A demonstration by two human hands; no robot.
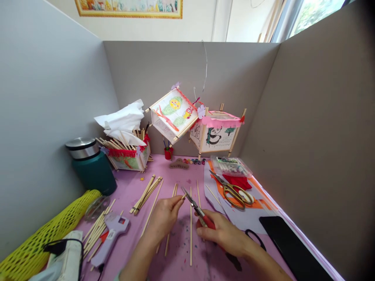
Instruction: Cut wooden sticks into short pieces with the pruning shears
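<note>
My left hand (166, 215) is closed in a pinch on the end of a wooden stick (183, 196); only its tip shows past the fingers. Red-handled long-nose pliers (193, 203) are gripped in my right hand (224, 233), jaws pointing up and left beside that tip. Whether the jaws touch the stick I cannot tell. Beneath my hands, several loose wooden sticks lie roughly lengthwise on the table, among them a long stick (191, 242) between my hands and another stick (152, 207) left of my left hand. Bundled sticks (145, 196) rest farther left.
Gold-handled scissors (234, 194) and a black phone (288, 244) lie right. At left are a glue gun (109, 238), a teal bottle (93, 171) and a stick-filled paper box (129, 160). Behind are a tilted paper lantern (175, 113) and a panda lantern (219, 138). Grey partitions (140, 70) enclose the table.
</note>
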